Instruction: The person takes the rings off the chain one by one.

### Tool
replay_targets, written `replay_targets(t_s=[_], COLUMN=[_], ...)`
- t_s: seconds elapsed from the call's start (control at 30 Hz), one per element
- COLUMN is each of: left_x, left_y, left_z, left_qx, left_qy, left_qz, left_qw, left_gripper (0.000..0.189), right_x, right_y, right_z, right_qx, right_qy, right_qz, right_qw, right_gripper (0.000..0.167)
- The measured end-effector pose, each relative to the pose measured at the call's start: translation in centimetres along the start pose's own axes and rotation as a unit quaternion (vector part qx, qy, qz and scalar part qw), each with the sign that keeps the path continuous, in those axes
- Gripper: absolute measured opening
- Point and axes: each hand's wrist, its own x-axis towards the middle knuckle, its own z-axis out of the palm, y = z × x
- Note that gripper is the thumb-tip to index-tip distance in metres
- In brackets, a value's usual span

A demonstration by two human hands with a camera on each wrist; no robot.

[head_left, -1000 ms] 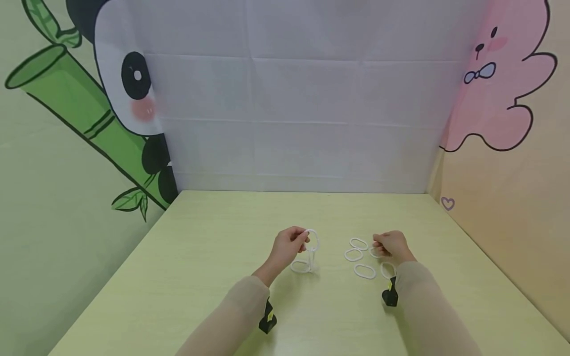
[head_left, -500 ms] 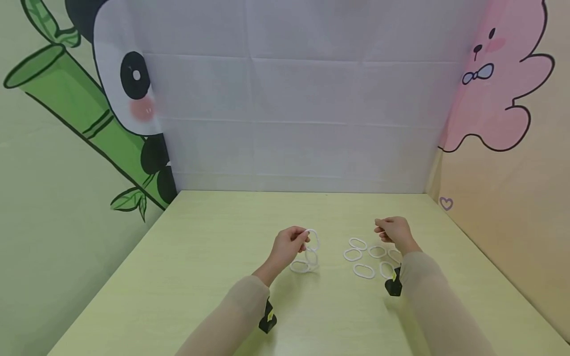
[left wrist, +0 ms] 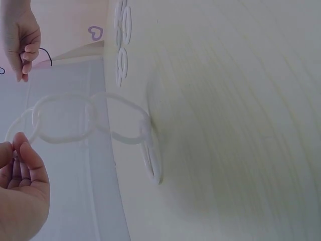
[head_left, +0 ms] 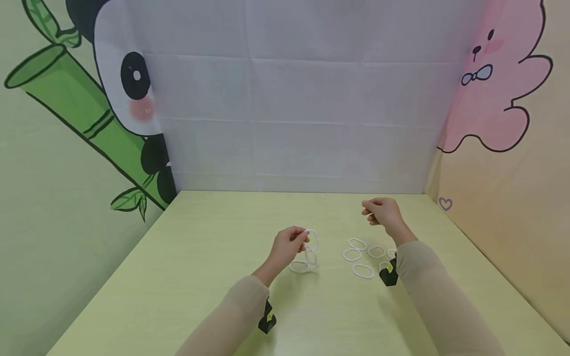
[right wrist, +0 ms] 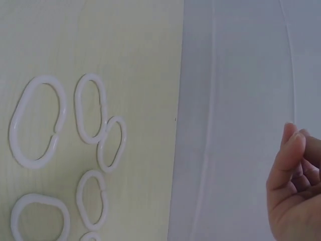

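Note:
My left hand point(head_left: 290, 242) pinches the top link of a short chain of white oval plastic links point(head_left: 318, 241) between thumb and fingers. In the left wrist view the linked pieces point(left wrist: 64, 139) run from the fingertips down to the table, where the lowest link point(left wrist: 157, 168) lies flat. My right hand point(head_left: 382, 211) is raised above the back of the table, fingers curled and thumb meeting fingertips, with nothing visible between them. In the right wrist view several loose white links point(right wrist: 15, 125) lie beside that hand point(right wrist: 293, 188); one has a small gap in its side.
The loose links point(head_left: 362, 277) lie grouped on the pale yellow table point(head_left: 222, 222), right of the chain. A white cloth backdrop point(head_left: 294, 148) rises at the table's far edge. My right wrist camera point(head_left: 389, 278) partly hides links at the group's right.
My right hand has risen from the loose links, moving up and toward the back, and lately leftward. The links stay on the table. My left hand keeps still while the hanging links turn slightly.

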Motion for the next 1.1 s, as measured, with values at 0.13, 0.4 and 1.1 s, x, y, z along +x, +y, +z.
replay_targets(t_s=[0.13,0.4,1.1], left_x=[0.0,-0.1,-0.1], left_y=[0.0,0.0,0.1], left_z=[0.0,0.0,0.0], left_qx=[-0.001,-0.005,-0.015], left_qy=[0.001,-0.002,-0.007], left_qz=[-0.002,-0.008,-0.009], left_qw=[1.0000,1.0000,0.9998], left_gripper=[0.015,0.015,0.018], right_x=[-0.2,-0.9,-3.3], right_y=[-1.1,-3.1,-4.3], right_z=[0.6,2.1,6.6], right_qx=[-0.003,-0.008,-0.060], right_qy=[-0.003,-0.026,-0.132], right_qz=[-0.012,-0.030,-0.082], right_qw=[0.9999,0.9992,0.9860], right_gripper=[0.033,0.031,0.021])
